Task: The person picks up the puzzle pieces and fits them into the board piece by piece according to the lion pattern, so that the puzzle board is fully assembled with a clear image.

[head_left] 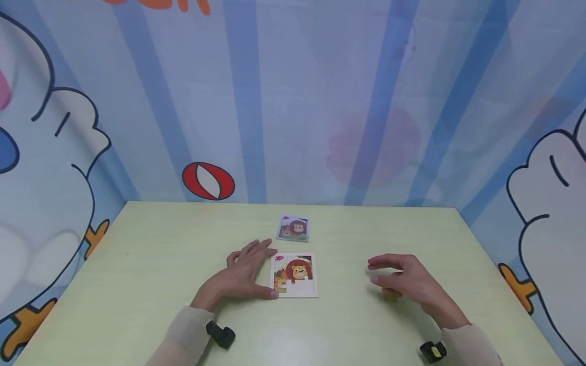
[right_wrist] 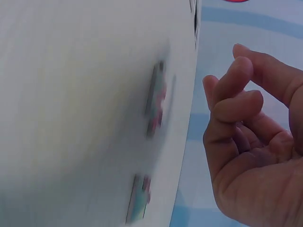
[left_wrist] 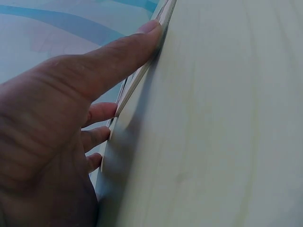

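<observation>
A small white-framed jigsaw puzzle board (head_left: 302, 291) with a lion picture lies on the table; part of its lower area is plain white. Along its left side my left hand (head_left: 244, 277) rests, thumb at the lower corner and index fingertip at the upper one. From the left wrist the board's thin edge (left_wrist: 134, 87) shows against the thumb. My right hand (head_left: 409, 282) hovers over the table to the right, fingers loosely bent and holding nothing. Under it, partly hidden, lies a colourful jigsaw piece (head_left: 390, 294); two blurred pieces (right_wrist: 155, 97) show from the right wrist.
Behind the board lies a smaller lion picture card (head_left: 293, 229). The pale wooden table (head_left: 183, 229) ends at a blue striped backdrop (head_left: 293, 101) with printed cartoon figures. Dark wrist cameras (head_left: 221, 335) sit on both cuffs.
</observation>
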`<state>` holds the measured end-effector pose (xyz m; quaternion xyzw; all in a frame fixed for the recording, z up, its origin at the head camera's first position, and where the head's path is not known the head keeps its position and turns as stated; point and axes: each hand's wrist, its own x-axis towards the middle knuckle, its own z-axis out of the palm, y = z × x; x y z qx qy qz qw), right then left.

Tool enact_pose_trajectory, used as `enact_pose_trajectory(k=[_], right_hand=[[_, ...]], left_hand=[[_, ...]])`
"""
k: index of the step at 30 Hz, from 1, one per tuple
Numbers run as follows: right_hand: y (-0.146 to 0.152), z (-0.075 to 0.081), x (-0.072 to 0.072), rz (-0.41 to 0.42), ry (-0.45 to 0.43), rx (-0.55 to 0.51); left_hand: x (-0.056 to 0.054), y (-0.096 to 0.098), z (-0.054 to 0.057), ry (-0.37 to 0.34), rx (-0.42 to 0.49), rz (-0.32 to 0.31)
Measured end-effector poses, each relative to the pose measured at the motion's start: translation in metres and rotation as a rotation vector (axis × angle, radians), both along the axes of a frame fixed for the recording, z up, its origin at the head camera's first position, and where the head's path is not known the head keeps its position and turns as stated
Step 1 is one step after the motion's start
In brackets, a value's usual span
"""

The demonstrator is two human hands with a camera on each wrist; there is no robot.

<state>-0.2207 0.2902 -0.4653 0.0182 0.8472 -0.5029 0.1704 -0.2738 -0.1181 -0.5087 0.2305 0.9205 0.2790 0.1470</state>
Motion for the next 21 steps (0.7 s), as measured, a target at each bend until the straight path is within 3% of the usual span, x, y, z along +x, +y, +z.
enact_pose_trajectory(k=[8, 13, 21], right_hand=[[0.031, -0.006, 0.010, -0.042, -0.033, 0.110], [0.043, -0.012, 0.014, -0.006, -0.012, 0.169], [0.039, -0.018, 0.018, 0.075, 0.180, 0.307]], left_hand=[[-0.002, 0.000, -0.001, 0.004, 0.003, -0.001], [-0.001, 0.000, -0.002, 0.004, 0.002, -0.002], [-0.001, 0.001, -0.001, 0.003, 0.000, 0.012]])
